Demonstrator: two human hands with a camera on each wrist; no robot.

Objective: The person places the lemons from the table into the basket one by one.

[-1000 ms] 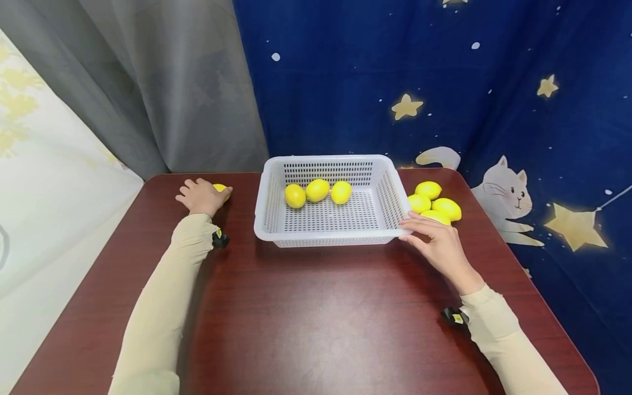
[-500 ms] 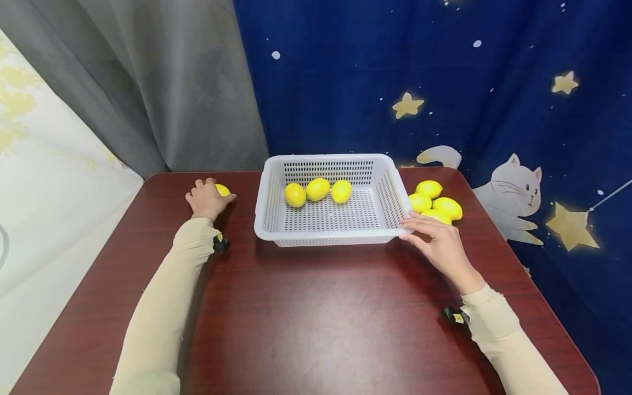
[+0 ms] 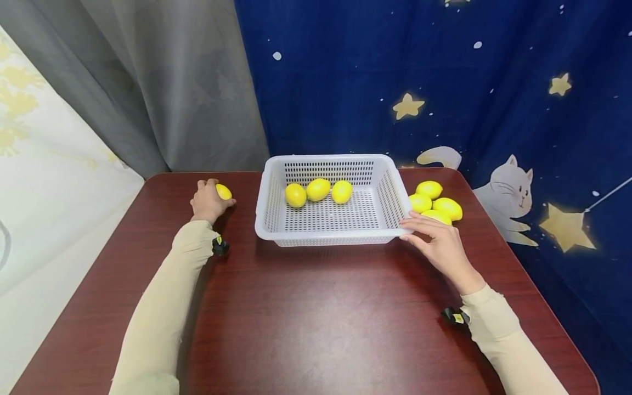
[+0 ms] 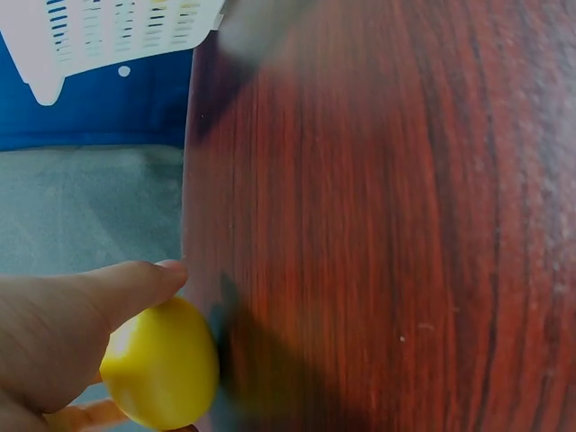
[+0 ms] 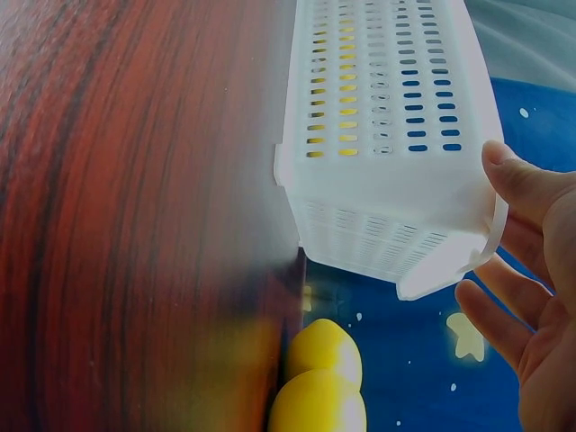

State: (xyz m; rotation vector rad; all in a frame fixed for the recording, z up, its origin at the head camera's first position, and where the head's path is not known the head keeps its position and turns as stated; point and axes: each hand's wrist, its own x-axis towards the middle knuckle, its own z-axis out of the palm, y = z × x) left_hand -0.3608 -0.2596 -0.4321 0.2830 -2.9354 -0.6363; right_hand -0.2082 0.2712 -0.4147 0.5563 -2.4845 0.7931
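At the table's back left, my left hand (image 3: 204, 202) holds a yellow lemon (image 3: 224, 191). In the left wrist view the thumb lies along one side of that lemon (image 4: 162, 364), and fingers curl in from the other side, partly hidden. A white perforated plastic basket (image 3: 336, 235) stands upright at the back middle with three lemons (image 3: 318, 189) in a loose row inside. My right hand (image 3: 436, 244) pinches the basket's front right corner. The right wrist view has the thumb on the rim (image 5: 493, 202) and the fingers behind it.
Several more lemons (image 3: 447, 209) lie clustered right of the basket, close behind the right hand. The dark red wooden table (image 3: 321, 318) ends just beyond the basket, where a grey curtain (image 3: 197, 82) and a blue starry curtain (image 3: 336, 71) hang.
The left hand has shifted a little to the right, its spread fingers drawing in around the lemon, which has moved slightly with it. The right hand and basket have stayed in place.
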